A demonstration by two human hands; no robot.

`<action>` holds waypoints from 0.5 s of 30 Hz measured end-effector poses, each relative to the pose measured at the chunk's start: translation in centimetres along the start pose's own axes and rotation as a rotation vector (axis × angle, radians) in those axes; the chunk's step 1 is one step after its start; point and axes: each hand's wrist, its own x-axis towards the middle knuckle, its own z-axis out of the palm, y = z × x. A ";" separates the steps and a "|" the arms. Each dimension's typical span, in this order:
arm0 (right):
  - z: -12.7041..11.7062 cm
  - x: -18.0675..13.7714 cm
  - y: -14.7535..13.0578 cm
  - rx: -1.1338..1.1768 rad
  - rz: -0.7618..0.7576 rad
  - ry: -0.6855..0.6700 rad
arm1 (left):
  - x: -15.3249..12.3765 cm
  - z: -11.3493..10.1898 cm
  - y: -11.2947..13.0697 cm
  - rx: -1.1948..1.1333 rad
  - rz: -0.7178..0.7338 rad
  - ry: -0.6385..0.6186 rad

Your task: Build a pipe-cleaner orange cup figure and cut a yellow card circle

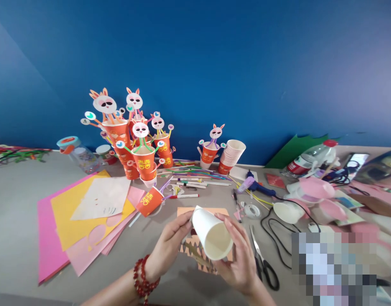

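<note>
- On the counter (19, 204), far left, pipe cleaners (16, 153) lie by the blue wall; a clear jar (78, 155) sits on its side, and coloured paper sheets (83, 212) fan out nearer.
- Behind them stand red cups with bunny heads (131, 140); one red cup (149, 201) lies tipped, showing a yellow printed sign I cannot read.
- At centre, the left hand (169, 246), a red bead bracelet (143, 280) at its wrist, has its fingers curled on the base of a white cup (212, 233).
- The right hand (238, 255) wraps the cup's wall near the rim, above a cut orange card (198, 250).
- The cup looks light, thin and easy to crush; a gentle hold at base and rim suits it.
- Rightward lie scissors (262, 261), a glue gun (257, 185), a cup stack (232, 155) and a bottle (312, 159) whose label is unreadable.
</note>
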 end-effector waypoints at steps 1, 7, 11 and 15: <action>0.0 0.0 0.0 0.004 -0.003 -0.001 | 0.0 0.0 -0.1 0.007 0.002 0.003; -0.1 -0.2 -0.2 -0.005 -0.024 0.000 | -0.2 0.1 -0.2 -0.022 0.011 -0.009; -0.1 0.0 -0.4 -0.005 -0.045 0.007 | -0.4 -0.1 -0.5 0.000 0.017 0.037; -0.1 0.1 -0.5 0.011 -0.073 0.019 | -0.6 -0.3 -0.9 0.004 0.017 0.067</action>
